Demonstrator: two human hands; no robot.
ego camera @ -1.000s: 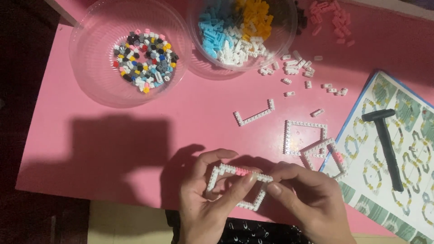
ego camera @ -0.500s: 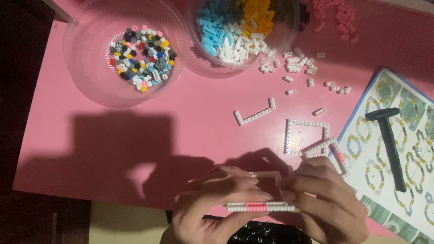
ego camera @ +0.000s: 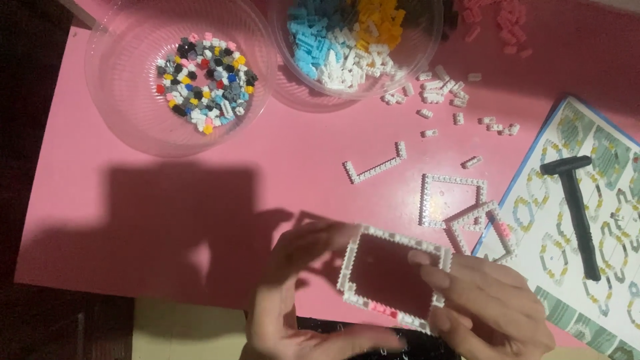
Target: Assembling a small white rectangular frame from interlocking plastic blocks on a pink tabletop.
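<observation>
Head view: looks steeply down from above, close over the pink table (ego camera: pixel 133 200).
Shared views: only one.

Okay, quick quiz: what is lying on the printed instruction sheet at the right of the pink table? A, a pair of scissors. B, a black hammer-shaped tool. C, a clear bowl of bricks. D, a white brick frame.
B: a black hammer-shaped tool lies on the printed instruction sheet, while both hands hold the white brick frame.

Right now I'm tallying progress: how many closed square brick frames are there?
3: one frame held in both hands, one flat on the table, one tilted frame overlapping it by the sheet.
</observation>
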